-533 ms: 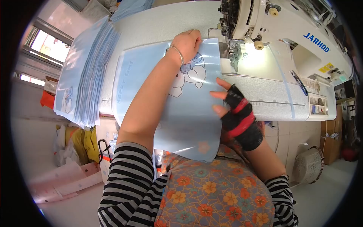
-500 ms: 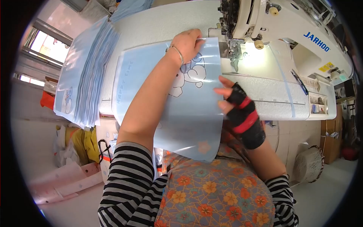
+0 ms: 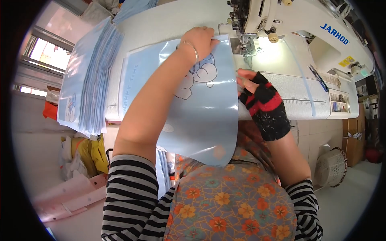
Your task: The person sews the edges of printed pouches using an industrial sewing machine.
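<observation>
A glossy light-blue printed plastic sheet (image 3: pixel 201 116) with a cartoon animal on it lies over the table's front edge, its near end hanging down against my flowered apron. My left hand (image 3: pixel 200 43), a bracelet at its wrist, grips the sheet's far edge with bent fingers. At the sheet's right edge is my right hand (image 3: pixel 263 98), in a black and red fingerless glove, thumb and fingers pinched together on the edge. Just beyond the sheet's far right corner, the sewing machine's presser foot (image 3: pixel 248 50) stands in lamplight.
The white sewing machine (image 3: pixel 309 36) fills the far right. A tall stack of matching blue sheets (image 3: pixel 86 80) stands at the left of the table. Tweezers or snips (image 3: pixel 319 79) lie beneath the machine arm, near a light-blue strip (image 3: pixel 301 76). A white basket (image 3: pixel 331 166) is on the floor.
My right hand has drawn its fingers together and moved slightly up and right along the sheet's edge. My left hand stays at the far edge; the sheet has shifted slightly.
</observation>
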Motion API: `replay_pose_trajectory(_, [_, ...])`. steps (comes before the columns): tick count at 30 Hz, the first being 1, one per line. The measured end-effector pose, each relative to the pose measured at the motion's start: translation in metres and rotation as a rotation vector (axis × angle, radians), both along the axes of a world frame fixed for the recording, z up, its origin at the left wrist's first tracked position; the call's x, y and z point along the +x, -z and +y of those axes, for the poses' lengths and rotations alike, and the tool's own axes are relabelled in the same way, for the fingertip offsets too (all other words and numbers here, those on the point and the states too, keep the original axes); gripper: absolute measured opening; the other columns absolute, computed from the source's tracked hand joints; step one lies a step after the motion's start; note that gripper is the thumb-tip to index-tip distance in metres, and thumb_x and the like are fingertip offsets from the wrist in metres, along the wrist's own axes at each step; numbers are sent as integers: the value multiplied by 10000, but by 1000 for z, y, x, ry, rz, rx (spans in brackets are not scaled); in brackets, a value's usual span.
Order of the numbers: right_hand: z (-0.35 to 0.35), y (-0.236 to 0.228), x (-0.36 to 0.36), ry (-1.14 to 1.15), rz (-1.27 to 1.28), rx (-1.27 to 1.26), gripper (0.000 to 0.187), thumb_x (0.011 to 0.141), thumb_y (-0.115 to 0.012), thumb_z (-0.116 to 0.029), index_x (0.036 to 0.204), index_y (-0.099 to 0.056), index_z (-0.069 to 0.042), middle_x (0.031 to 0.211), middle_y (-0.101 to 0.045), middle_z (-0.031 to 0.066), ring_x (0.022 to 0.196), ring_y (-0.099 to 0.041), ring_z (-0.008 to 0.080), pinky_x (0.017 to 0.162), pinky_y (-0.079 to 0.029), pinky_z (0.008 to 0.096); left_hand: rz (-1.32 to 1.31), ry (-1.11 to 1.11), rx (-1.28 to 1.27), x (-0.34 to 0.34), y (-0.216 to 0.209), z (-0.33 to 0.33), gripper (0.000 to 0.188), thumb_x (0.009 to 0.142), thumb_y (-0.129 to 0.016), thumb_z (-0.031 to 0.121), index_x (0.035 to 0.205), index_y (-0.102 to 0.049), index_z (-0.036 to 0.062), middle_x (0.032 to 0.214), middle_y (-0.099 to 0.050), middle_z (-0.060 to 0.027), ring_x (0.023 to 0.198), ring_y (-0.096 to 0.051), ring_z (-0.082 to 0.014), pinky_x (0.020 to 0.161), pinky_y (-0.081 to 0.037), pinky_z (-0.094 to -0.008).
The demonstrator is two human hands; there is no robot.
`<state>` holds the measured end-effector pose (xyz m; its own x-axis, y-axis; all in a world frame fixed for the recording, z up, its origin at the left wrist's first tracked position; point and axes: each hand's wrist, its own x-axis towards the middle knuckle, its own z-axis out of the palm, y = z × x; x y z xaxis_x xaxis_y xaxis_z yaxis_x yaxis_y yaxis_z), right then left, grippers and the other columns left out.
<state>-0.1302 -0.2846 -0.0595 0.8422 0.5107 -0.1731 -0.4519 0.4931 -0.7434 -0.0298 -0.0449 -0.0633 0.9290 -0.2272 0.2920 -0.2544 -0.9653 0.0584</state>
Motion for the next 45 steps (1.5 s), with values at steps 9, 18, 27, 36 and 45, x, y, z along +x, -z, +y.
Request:
replay_pose_trajectory(9, [27, 1, -10, 268, -1126, -819, 191, 822, -621, -8, 998, -683, -47, 873, -650, 168, 830, -641, 340, 733, -509, 379, -177, 37, -359, -6, -1, 1, 343, 896, -592, 316, 1104, -616, 44, 958, -671, -139, 973, -594, -324, 872, -470, -404])
replay_pose_trajectory(18, [21, 14, -10, 254, -1375, -883, 253, 787, -594, 36, 1008, -672, -58, 880, -652, 172, 862, -627, 370, 741, -512, 433, 47, 19, -642, 1, 6, 9, 227, 894, -616, 231, 1026, -641, 48, 865, -667, -144, 772, -634, -286, 737, -502, -350])
replay_pose_trajectory(27, [25, 7, -14, 307, -1356, -1075, 314, 772, -667, -55, 1084, -641, -38, 1340, -478, 235, 1122, -550, 407, 924, -480, 453, -39, 117, -647, -1, 5, 5, 243, 895, -594, 179, 1082, -638, 31, 970, -670, -150, 859, -627, -308, 797, -499, -361])
replay_pose_trajectory(36, [23, 9, -12, 219, -1408, -1004, 349, 781, -635, -69, 1127, -619, -29, 1253, -538, 233, 1134, -529, 407, 956, -450, 463, -116, 143, -591, -2, 2, 6, 269, 921, -565, 244, 1074, -637, 35, 954, -663, -173, 914, -609, -360, 847, -477, -402])
replay_pose_trajectory(45, [23, 6, -7, 132, -1447, -1224, 371, 793, -553, -114, 1143, -628, -17, 1080, -649, 221, 1014, -613, 351, 851, -499, 444, 133, 3, -535, 6, -4, 10, 212, 898, -629, 260, 931, -614, 51, 810, -658, -146, 767, -627, -319, 724, -495, -379])
